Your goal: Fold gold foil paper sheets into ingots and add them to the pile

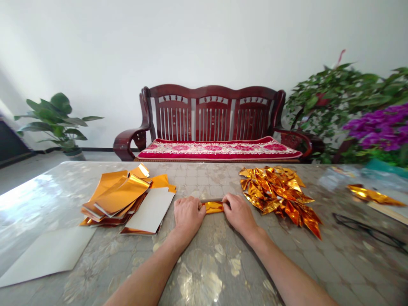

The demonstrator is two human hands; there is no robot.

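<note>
Left hand (188,216) and right hand (239,214) palm down, fingers closed on either end of a gold foil strip (213,207), which lies on the marble-patterned tabletop (204,259) between them. Folded gold foil pieces (277,196) heaped beyond right hand; stack of gold-backed sheets (123,199) beyond left.

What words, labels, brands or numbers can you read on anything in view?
None can be read. The foil strip, foil sheets, folded foil pieces and white card show no text. The clear plastic at the far right of the table is too blurred to read.
</note>
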